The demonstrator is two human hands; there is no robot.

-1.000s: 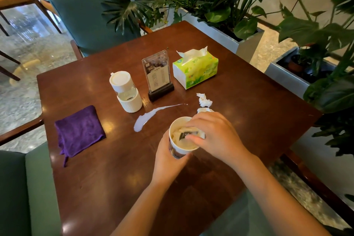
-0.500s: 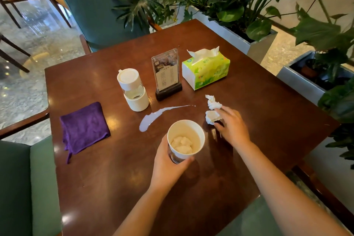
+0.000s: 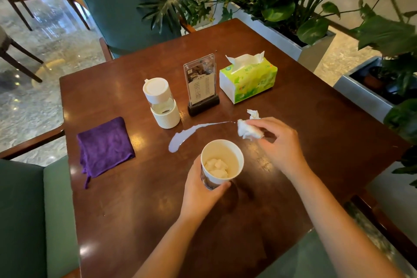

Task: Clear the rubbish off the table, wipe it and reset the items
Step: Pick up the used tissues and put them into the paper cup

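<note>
Brown wooden table (image 3: 316, 119) holds a purple cloth (image 3: 105, 145), a green tissue pack (image 3: 248, 80) and a pale spill (image 3: 189, 134). Left hand (image 3: 198, 194) grips a paper cup (image 3: 222, 162) with what looks like crumpled tissue inside. Right hand (image 3: 279, 144) pinches a tissue wad (image 3: 247, 131) above the table, beside another crumpled tissue (image 3: 253, 114).

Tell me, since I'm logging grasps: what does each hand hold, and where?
Left hand grips the paper cup round its lower wall. Right hand pinches a crumpled tissue at its right edge.
</note>
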